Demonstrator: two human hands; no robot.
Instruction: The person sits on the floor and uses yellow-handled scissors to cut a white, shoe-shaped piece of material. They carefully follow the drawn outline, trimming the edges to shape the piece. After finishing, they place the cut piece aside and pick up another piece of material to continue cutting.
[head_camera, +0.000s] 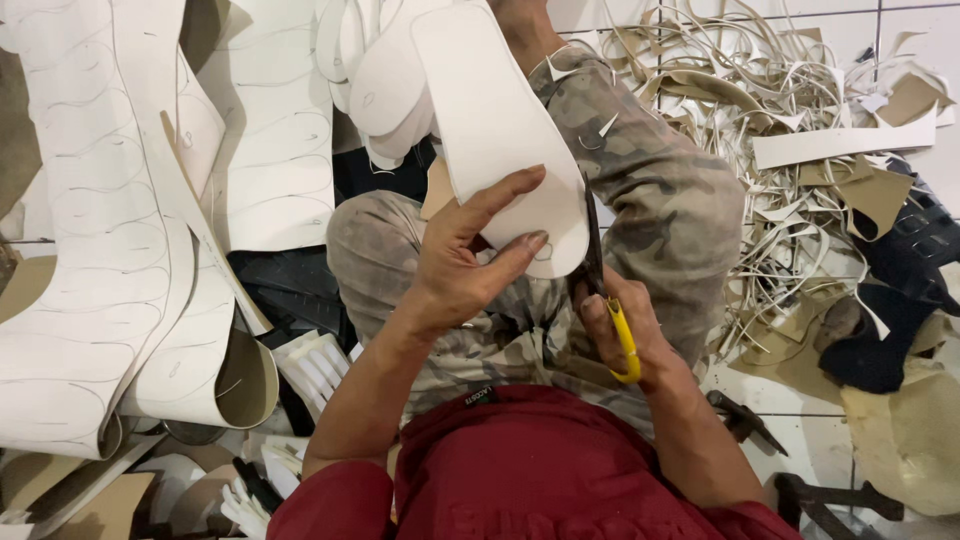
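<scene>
Head view: over the person's lap.
Left hand (455, 270): pinching the white sole cutout (500, 130), held upright.
Right hand (625, 335): clasping yellow-handled scissors (600, 270), blade along the cutout's right edge.

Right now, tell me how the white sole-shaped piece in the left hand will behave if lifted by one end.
The white sole-shaped piece probably holds its shape: it stands out flat past the left hand, pinched only near one end. It looks light, since a thumb and fingers carry it. It may still flex somewhat, as the similar white sheets beside it curl into rolls.
</scene>
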